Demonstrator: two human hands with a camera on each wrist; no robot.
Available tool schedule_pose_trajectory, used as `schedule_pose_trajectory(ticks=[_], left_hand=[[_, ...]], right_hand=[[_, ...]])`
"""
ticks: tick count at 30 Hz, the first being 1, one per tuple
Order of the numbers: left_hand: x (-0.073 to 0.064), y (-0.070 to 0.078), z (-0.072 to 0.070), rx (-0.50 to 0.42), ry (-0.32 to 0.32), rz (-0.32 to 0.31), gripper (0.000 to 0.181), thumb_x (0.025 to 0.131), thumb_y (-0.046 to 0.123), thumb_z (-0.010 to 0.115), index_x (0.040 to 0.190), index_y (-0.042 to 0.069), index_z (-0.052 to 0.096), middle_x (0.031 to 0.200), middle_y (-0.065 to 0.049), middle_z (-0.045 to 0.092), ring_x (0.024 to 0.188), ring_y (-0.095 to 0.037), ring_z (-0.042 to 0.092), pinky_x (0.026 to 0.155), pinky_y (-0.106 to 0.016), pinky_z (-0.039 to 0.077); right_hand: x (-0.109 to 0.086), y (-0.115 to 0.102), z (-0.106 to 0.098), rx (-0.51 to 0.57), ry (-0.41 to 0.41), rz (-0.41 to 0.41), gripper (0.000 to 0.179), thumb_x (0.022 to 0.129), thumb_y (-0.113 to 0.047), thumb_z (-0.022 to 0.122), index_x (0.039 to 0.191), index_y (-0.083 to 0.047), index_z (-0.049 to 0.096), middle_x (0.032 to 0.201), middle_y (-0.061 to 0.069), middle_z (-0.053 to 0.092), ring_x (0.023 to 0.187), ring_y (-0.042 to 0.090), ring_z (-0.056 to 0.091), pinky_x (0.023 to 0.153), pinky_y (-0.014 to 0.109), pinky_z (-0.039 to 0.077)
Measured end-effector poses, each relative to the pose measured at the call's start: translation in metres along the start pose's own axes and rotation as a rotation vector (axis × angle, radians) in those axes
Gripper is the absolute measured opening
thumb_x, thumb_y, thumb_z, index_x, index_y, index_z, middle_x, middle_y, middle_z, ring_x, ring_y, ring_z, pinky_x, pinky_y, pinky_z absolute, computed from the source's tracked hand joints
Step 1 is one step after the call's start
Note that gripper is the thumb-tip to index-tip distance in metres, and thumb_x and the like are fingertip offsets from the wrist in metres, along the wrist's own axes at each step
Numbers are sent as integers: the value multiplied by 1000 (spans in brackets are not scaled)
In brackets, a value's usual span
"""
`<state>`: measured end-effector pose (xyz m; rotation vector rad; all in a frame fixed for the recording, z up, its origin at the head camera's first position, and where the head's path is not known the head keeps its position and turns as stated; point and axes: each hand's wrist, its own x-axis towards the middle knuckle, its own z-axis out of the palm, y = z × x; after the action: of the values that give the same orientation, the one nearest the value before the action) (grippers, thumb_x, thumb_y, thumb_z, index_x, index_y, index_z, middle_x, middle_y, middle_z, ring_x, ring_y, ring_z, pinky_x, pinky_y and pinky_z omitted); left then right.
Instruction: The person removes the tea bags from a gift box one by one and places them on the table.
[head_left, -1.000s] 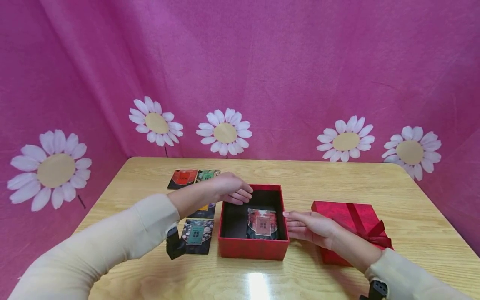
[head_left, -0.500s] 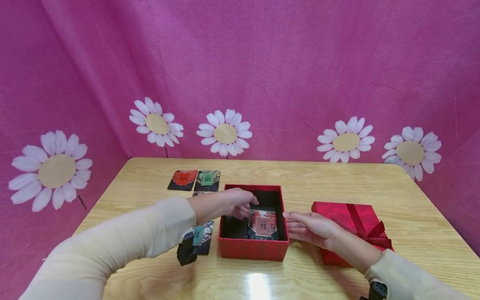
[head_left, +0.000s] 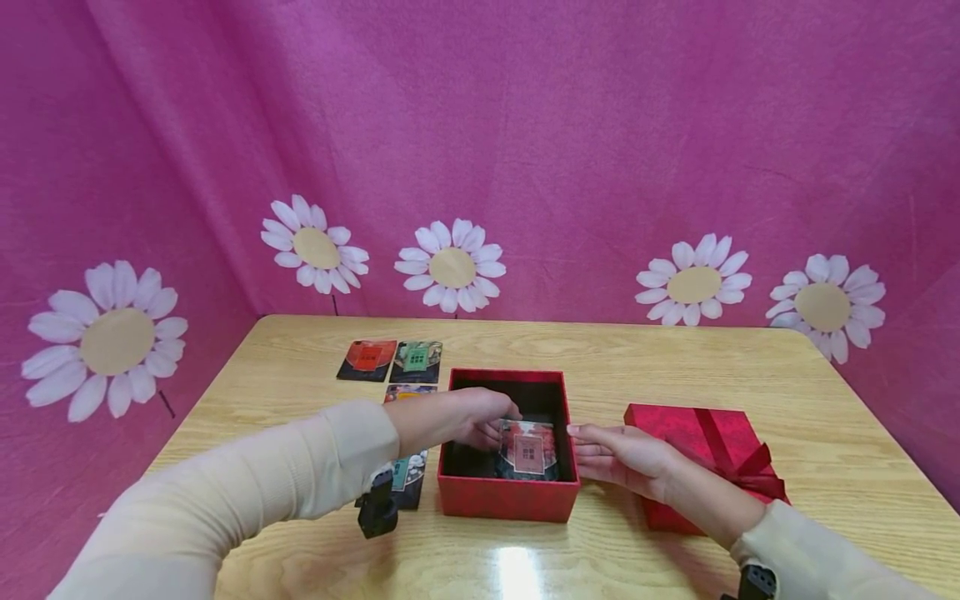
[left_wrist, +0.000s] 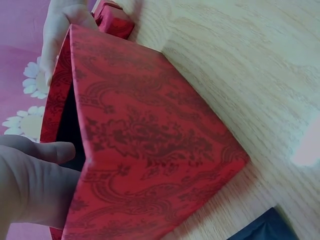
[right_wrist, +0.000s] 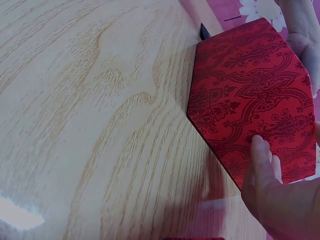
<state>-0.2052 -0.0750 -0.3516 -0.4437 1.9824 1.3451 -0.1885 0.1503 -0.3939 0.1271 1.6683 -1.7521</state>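
Note:
A red patterned gift box point(head_left: 504, 497) stands uncovered on the table, its inside black. In it leans a square printed packet point(head_left: 529, 450) with a pinkish label. My left hand point(head_left: 483, 415) reaches over the left wall into the box, beside the packet's left and upper edges; the fingertips are partly hidden. In the left wrist view, the thumb of the left hand point(left_wrist: 37, 175) extends at the rim and the other fingers disappear inside. My right hand point(head_left: 626, 454) lies against the right wall with straight fingers, as the right wrist view also shows on the box side point(right_wrist: 250, 95).
Left of the box lie more flat packets: a red one point(head_left: 367, 358), a green one point(head_left: 417, 360) and others partly under the left forearm. The red lid point(head_left: 686, 429) with a ribbon bow rests beyond the right hand. A pink daisy curtain point(head_left: 562, 167) hangs behind the table.
My left hand has come down from above the box's left rim to inside it, beside the packet. The right hand has stayed at the right wall.

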Motion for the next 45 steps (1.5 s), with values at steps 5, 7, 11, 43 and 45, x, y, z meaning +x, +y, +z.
schedule_pose_trajectory(ticks=[5,7,11,43,45], left_hand=[[-2,1,0,21,-6,16,35,93,21,56,122,0,58,103,-14,63,68,-14,50,101,-37,51],[-3,1,-1,24,-1,23,34,93,21,56,120,0,59,91,-11,60,63,-13,47,102,-38,50],[-4,5,0,31,-4,44,32,94,21,55,117,-2,60,71,-3,52,54,-9,45,101,-38,51],[0,18,37,180,27,161,6,80,-5,63,85,-2,60,77,-10,59,76,-20,62,83,-39,59],[-1,19,34,196,34,164,9,80,-3,64,89,-3,61,83,-11,59,81,-21,62,83,-39,59]], right_hand=[[0,0,-1,5,-28,-3,68,93,-37,61,142,4,38,107,4,71,97,15,70,90,30,57],[0,0,-1,9,-29,-5,69,93,-36,61,142,5,37,109,5,71,98,16,70,90,30,56],[0,1,1,15,-24,-9,71,93,-35,61,144,7,33,115,9,69,100,18,70,91,32,56],[0,3,-1,22,-87,-49,64,96,-31,57,140,10,34,103,4,69,95,14,69,91,30,56],[0,3,-1,19,-85,-51,66,95,-32,58,139,11,34,105,5,68,96,14,69,92,30,56]])
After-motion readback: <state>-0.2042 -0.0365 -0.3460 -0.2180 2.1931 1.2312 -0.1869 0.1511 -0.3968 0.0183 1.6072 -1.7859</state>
